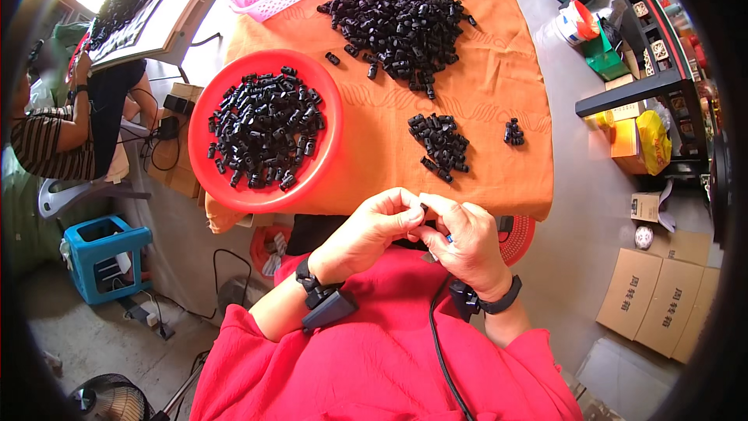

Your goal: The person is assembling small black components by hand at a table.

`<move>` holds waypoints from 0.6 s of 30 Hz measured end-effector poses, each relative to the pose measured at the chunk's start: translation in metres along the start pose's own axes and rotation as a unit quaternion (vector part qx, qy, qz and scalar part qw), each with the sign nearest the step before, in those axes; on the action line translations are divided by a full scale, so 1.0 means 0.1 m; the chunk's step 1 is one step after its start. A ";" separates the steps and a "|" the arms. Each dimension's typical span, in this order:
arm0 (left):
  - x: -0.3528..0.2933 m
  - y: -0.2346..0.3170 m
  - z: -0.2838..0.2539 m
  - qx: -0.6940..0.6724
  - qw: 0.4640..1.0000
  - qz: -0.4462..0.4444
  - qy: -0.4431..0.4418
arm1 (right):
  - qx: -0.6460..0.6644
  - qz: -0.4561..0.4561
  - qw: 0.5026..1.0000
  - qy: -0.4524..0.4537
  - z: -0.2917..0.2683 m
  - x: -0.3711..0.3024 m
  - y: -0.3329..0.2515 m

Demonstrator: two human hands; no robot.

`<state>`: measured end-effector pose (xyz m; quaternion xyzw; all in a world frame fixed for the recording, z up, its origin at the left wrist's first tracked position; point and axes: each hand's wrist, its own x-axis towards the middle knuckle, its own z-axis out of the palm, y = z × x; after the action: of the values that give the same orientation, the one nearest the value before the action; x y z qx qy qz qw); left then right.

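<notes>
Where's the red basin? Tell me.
In the head view, the red basin rests at the left edge of the orange cloth, lower-left of the large black heap.

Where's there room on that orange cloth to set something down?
Bare orange cloth shows between the red basin and the mid-sized black pile, and right of the large black heap. Crowded: the heap itself and the basin's inside.

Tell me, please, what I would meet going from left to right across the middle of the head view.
Blue stool, red basin, left hand, right hand, smallest cluster of black parts, yellow bag.
</notes>
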<state>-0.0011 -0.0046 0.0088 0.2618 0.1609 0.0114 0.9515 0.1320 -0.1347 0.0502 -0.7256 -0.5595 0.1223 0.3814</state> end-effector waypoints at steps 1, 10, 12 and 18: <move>0.00 -0.01 0.00 0.004 1.000 0.003 0.004 | -0.018 -0.036 0.999 0.021 0.02 0.00 0.02; 0.02 -0.05 -0.03 -0.035 0.999 -0.029 -0.003 | 0.084 0.045 0.995 0.005 0.03 -0.01 -0.03; 0.02 -0.05 -0.04 -0.035 0.999 -0.027 -0.016 | 0.085 0.045 0.995 0.003 0.03 -0.01 -0.04; 0.02 -0.07 -0.05 -0.047 0.998 -0.029 -0.010 | 0.103 0.060 0.993 -0.002 0.04 0.00 -0.06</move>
<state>-0.0014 -0.0083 0.0010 0.2118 0.1584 -0.0110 0.9643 0.1256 -0.1327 0.0520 -0.7143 -0.5003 0.2039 0.4449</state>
